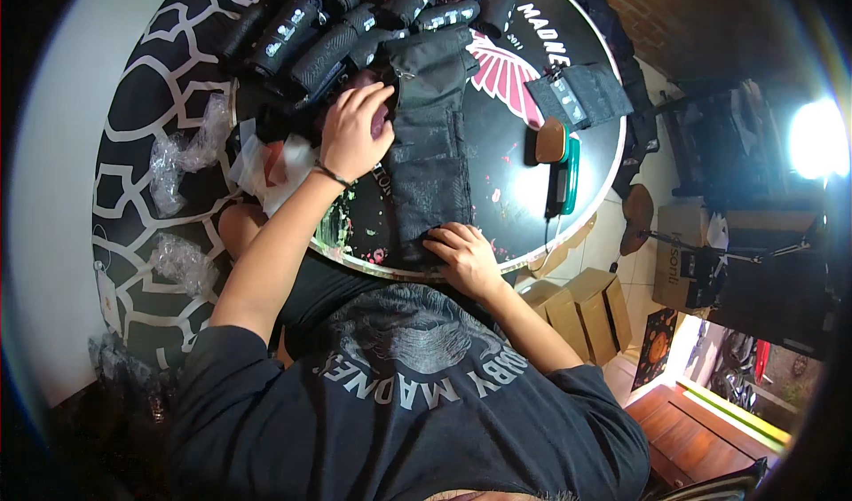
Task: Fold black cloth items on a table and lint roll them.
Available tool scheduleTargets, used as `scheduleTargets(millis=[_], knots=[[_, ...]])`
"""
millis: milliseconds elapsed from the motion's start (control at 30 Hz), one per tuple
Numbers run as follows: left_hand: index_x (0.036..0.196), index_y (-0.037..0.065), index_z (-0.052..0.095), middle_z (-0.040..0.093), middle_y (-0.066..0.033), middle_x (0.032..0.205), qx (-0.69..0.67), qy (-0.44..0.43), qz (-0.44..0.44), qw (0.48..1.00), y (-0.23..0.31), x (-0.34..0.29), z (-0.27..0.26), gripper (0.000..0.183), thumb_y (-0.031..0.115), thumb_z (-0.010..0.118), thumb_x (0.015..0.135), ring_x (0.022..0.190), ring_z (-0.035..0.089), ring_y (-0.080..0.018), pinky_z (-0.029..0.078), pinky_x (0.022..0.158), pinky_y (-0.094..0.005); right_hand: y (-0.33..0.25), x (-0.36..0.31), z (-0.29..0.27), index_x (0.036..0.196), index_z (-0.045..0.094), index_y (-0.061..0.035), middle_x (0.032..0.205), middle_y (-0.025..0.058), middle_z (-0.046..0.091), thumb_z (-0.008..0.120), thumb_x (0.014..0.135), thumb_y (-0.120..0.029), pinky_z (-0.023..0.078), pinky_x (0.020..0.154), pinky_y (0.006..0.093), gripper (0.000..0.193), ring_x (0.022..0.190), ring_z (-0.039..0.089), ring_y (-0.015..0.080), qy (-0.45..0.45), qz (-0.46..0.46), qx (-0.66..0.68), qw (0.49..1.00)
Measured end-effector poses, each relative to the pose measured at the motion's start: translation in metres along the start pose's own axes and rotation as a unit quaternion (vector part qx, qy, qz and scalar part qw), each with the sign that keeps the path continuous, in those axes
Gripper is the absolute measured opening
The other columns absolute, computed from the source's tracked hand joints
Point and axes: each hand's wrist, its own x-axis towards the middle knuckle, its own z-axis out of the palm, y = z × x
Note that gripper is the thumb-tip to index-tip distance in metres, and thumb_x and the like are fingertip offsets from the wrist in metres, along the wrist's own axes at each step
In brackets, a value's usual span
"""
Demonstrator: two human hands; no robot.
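Note:
A long folded black garment (430, 146) lies on the round black table, running from the far rolls to the near rim. My right hand (463, 252) rests on its near end, fingers spread across the fabric. Beside its left edge, my left hand (357, 130) curves over a maroon cloth roll (379, 121), which shows between thumb and fingers. Those fingertips reach the black garment's edge. Much of the maroon roll is hidden under the hand.
Several dark rolled garments (306, 44) are piled at the far left. Right of centre lie a teal tool with a brown block (568, 177) and a folded black garment (590, 97). Clear plastic wrap (182, 266) lies at left; cardboard boxes (586, 310) stand below the table's right side.

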Motion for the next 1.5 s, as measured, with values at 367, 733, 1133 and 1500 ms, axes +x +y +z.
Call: scheduleTargets(millis=[367,733,1133,1500], knots=[[0.128,0.013,0.077,0.066,-0.0129,0.151,0.058,0.004,0.089,0.994,-0.003,-0.061,-0.008,0.039,0.017,0.081,0.090,0.144,0.059,-0.0333,0.046,0.122,-0.0535,-0.003,0.000,-0.003,0.121,0.079,-0.0075,0.136,0.0101,0.070,0.085,0.076,-0.012,0.054,0.116,0.0437,0.046,0.136,0.064,0.0332,-0.015,0.006,0.100,0.995],[0.114,0.006,0.080,0.081,-0.0088,0.104,-0.171,-0.144,-0.037,0.974,0.070,-0.169,-0.005,0.022,0.015,0.085,0.094,0.099,0.077,-0.0301,0.062,0.087,-0.0420,0.000,-0.001,-0.013,0.117,0.077,-0.0044,0.115,0.0116,0.079,0.081,0.088,0.001,0.058,0.099,0.0431,0.029,0.112,0.073,0.0334,0.035,0.138,0.159,0.977],[0.098,0.011,0.078,0.071,-0.0037,0.102,-0.149,-0.104,-0.013,0.983,0.057,-0.167,0.010,0.015,0.020,0.088,0.092,0.087,0.075,-0.0249,0.062,0.073,-0.0388,0.002,-0.007,0.002,0.118,0.081,-0.0111,0.124,0.0078,0.073,0.088,0.081,-0.010,0.057,0.099,0.0461,0.037,0.116,0.069,0.0328,0.117,0.090,-0.025,0.989],[0.107,0.016,0.084,0.067,-0.0002,0.099,-0.101,-0.141,-0.009,0.985,0.052,-0.157,-0.003,0.025,0.033,0.088,0.090,0.090,0.069,-0.0234,0.059,0.078,-0.0387,0.014,-0.002,-0.005,0.127,0.079,-0.0154,0.140,0.0160,0.063,0.091,0.082,-0.022,0.046,0.114,0.0525,0.047,0.136,0.056,0.0406,0.038,0.142,0.017,0.989]])
